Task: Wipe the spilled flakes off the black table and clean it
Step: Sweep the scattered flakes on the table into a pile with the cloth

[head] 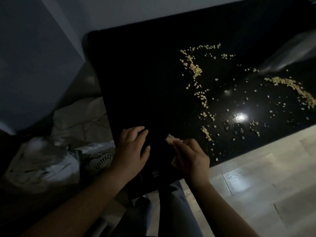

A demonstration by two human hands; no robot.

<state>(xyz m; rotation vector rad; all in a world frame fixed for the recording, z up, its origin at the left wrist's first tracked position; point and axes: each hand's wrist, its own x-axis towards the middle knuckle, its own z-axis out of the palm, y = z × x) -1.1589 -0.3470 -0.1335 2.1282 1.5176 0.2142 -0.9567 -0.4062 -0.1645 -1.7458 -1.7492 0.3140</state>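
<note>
Our right hand (191,154) is curled around a small crumpled rag (170,139). We pinch it between thumb and fingers, and a pale tuft of it pokes out past the knuckles toward the far side. We cannot tell whether it is paper or fabric. The rag sits low over the near part of the black desk (136,82); the dim light hides whether it touches the surface.

Just to the left, our left hand (133,149) lies flat on the desk. Its fingers are spread and relaxed and grip nothing, with the palm near the desk's left edge. A small round logo (155,173) is printed on the desk between our two wrists.

The pale yellow flakes (195,69) lie on the right half of the desk, beyond and to the right of the rag. One broken line of them runs from the far side down toward our right hand. A thicker band (290,84) curves along the right edge, and loose single flakes are strewn between the two. A bright glare (241,117) shines on the glossy surface among them.

A blurred grey shape (290,53) rests at the desk's far right. Light wooden floor (256,168) shows to the right of the desk, and rumpled white bedding (77,117) lies to its left.
</note>
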